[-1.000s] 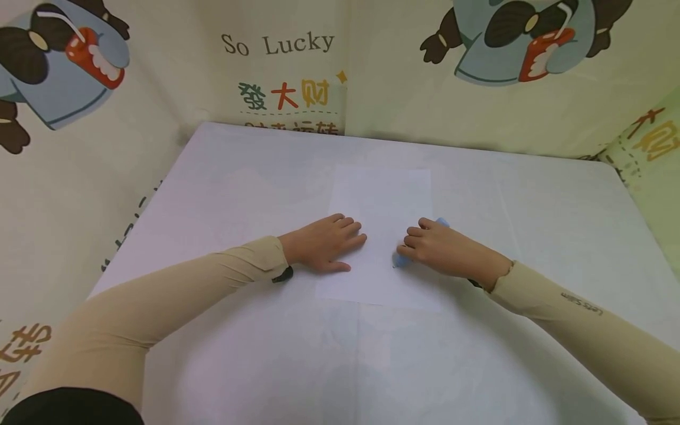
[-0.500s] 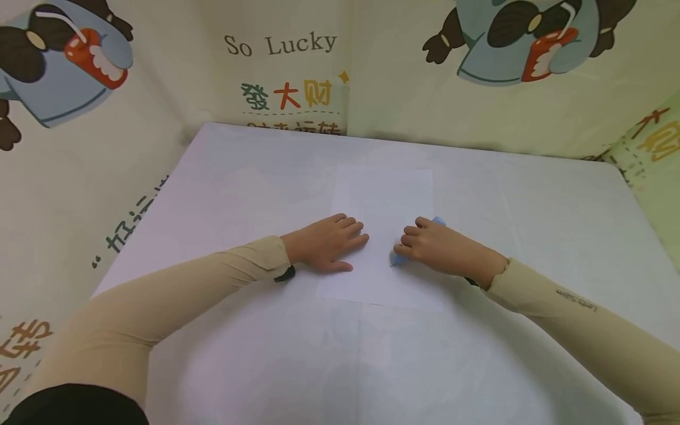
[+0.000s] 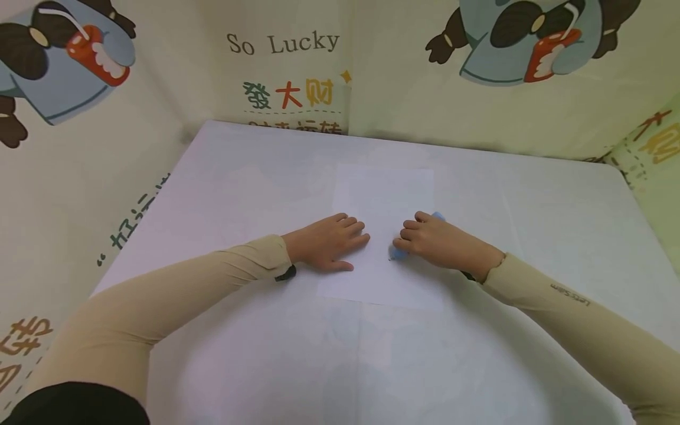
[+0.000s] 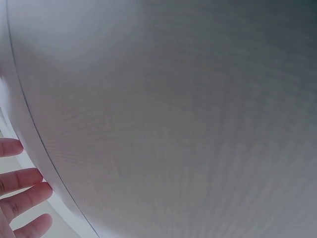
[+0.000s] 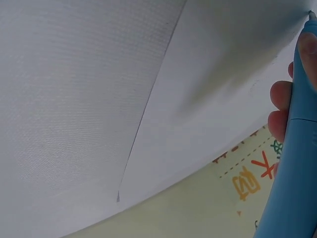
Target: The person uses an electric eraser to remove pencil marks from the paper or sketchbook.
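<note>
A white sheet of paper (image 3: 382, 189) lies on the white tabletop. My left hand (image 3: 324, 243) rests flat on the sheet's left part, fingers and thumb spread. In the left wrist view its fingers (image 4: 25, 181) show at the lower left edge. My right hand (image 3: 443, 241) grips a thick light-blue pen (image 5: 297, 139) over the right part of the paper. Its narrow tip points down at the sheet and appears to touch it. The pen leans back toward the far right, mostly hidden behind the hand in the head view. Faint small marks show on the paper in the right wrist view.
The white table (image 3: 265, 171) spreads around the paper on all sides. Behind it and to the sides hang cream curtains (image 3: 393, 71) printed with cartoon figures and lettering. A black band sits at each wrist, under beige sleeves (image 3: 212, 274).
My right hand and the pen have shifted slightly left and away from me over the paper. The left hand stays in place on the sheet.
</note>
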`<state>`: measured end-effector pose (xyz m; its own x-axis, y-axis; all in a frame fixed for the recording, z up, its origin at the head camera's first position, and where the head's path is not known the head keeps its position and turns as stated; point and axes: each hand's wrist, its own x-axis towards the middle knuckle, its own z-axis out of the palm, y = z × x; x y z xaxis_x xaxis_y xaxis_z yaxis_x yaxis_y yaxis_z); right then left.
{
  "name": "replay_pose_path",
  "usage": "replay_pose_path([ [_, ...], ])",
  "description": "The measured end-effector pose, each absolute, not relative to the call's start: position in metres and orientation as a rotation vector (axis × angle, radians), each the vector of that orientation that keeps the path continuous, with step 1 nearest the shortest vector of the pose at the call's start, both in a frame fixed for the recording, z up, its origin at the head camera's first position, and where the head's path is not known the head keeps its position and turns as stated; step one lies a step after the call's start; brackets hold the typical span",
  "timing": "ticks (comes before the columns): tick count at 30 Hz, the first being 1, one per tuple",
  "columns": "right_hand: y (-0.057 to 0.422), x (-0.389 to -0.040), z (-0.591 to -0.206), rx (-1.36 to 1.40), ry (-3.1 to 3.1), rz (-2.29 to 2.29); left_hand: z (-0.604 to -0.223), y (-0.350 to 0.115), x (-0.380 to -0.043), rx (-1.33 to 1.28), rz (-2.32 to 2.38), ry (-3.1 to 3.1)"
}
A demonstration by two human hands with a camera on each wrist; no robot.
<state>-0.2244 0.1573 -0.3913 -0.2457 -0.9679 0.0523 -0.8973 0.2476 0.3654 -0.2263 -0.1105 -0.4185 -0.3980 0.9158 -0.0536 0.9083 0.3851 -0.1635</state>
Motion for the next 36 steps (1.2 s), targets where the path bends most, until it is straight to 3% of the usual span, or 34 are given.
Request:
replay_pose_path([
  [36,0.1595,-0.2185,-0.3914,1.732,-2.257,-0.406,-0.4161,-0.1101,-0.2262,-1.699,0.287,-2.581],
])
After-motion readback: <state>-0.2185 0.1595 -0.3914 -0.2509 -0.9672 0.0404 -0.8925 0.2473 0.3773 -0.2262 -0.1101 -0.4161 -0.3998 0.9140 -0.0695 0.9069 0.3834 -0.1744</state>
